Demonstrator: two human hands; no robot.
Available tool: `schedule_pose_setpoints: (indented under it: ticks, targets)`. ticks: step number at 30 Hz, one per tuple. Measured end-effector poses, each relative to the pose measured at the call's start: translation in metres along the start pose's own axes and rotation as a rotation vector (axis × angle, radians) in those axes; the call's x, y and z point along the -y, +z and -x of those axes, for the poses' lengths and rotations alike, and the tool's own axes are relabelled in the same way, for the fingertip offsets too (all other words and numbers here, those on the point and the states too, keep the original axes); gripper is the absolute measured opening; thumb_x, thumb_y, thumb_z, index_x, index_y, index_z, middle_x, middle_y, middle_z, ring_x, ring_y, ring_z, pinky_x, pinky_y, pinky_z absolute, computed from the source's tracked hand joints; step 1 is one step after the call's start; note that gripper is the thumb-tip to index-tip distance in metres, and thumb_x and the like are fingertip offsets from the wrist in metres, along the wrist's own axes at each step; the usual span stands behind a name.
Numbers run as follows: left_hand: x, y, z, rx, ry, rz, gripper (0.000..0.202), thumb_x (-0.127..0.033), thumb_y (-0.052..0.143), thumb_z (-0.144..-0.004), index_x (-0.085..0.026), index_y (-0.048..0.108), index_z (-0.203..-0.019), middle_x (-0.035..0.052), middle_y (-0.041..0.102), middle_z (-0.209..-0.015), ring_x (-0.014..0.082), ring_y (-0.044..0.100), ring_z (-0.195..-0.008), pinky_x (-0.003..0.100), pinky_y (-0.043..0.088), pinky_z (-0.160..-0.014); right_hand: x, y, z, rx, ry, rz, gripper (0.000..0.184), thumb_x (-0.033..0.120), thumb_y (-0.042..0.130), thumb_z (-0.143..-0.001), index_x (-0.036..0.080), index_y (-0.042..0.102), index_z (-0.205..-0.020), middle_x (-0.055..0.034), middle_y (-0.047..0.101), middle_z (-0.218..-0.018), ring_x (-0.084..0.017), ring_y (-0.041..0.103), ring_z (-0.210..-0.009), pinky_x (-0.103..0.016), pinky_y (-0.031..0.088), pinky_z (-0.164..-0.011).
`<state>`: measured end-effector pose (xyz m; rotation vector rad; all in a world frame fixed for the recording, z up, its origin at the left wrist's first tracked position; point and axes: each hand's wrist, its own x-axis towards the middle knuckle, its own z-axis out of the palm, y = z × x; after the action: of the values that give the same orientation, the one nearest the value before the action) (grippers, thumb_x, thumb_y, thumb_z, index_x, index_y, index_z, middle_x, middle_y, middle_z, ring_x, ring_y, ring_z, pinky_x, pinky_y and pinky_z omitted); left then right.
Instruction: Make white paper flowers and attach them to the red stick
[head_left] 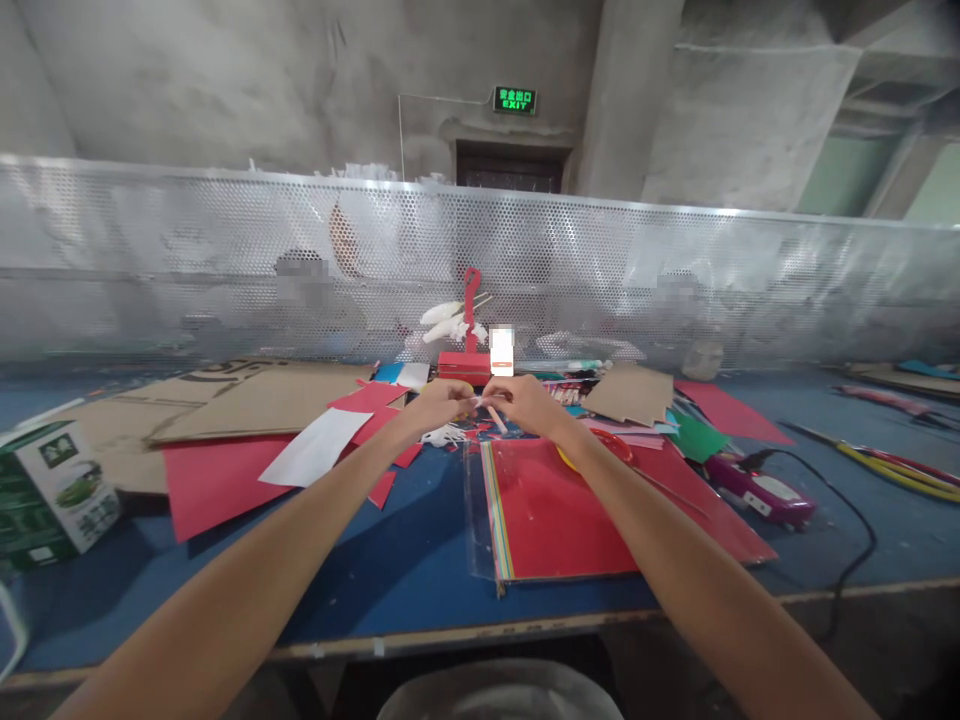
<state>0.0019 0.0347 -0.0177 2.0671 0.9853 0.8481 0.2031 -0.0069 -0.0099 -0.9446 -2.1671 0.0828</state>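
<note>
Over the middle of the blue table, my left hand [444,402] and my right hand [521,403] meet with fingertips pinched close together. Between them shows a small whitish piece [478,402], too small to name; both hands seem to grip it. A pale flat stick [497,419] slants down just below my right fingers; whether it is held cannot be made out. Beyond my hands stands a red paper-covered shape [463,366] with an upright red strip [472,305]. A lit phone [502,352] is propped beside it. White scraps [444,436] lie below my left hand.
Red card sheets [562,510] in a clear sleeve lie in front. Cardboard [262,400], red paper [217,480] and a white sheet [316,448] are at left, near a green-white carton [56,490]. At right sit a purple corded device [761,490] and yellow-red handled scissors [877,460].
</note>
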Motion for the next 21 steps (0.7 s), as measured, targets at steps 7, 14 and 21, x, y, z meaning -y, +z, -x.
schedule_pose_setpoints:
  ticks: [7, 14, 21]
  targets:
    - [-0.003, 0.001, 0.002, 0.007, 0.015, 0.017, 0.027, -0.042, 0.065, -0.075, -0.016, 0.068, -0.077, 0.0045, 0.069, -0.074, 0.0128, 0.059, -0.063, 0.024, 0.045, -0.061, -0.003, -0.002, 0.000, 0.000, -0.013, 0.046, 0.024, 0.036, 0.056, -0.091, 0.018, 0.072, -0.086, -0.0024, 0.069, -0.073, -0.013, 0.055, -0.062, -0.022, 0.033, -0.062]
    - [-0.003, -0.001, 0.002, 0.008, 0.011, 0.064, 0.022, -0.037, 0.065, -0.074, -0.015, 0.067, -0.073, 0.0034, 0.068, -0.071, 0.0118, 0.057, -0.061, 0.023, 0.043, -0.060, -0.010, 0.001, -0.003, 0.053, -0.092, 0.067, 0.025, 0.036, 0.057, -0.091, 0.020, 0.076, -0.093, -0.0051, 0.073, -0.083, -0.015, 0.061, -0.071, -0.023, 0.037, -0.067]
    - [-0.003, 0.000, 0.002, -0.006, -0.021, 0.067, 0.020, -0.034, 0.066, -0.074, -0.015, 0.068, -0.078, 0.0028, 0.069, -0.072, 0.0110, 0.058, -0.062, 0.023, 0.044, -0.062, -0.009, 0.001, -0.005, -0.022, -0.060, 0.116, 0.018, 0.028, 0.059, -0.090, 0.018, 0.073, -0.086, -0.0050, 0.071, -0.082, -0.014, 0.059, -0.074, -0.024, 0.036, -0.069]
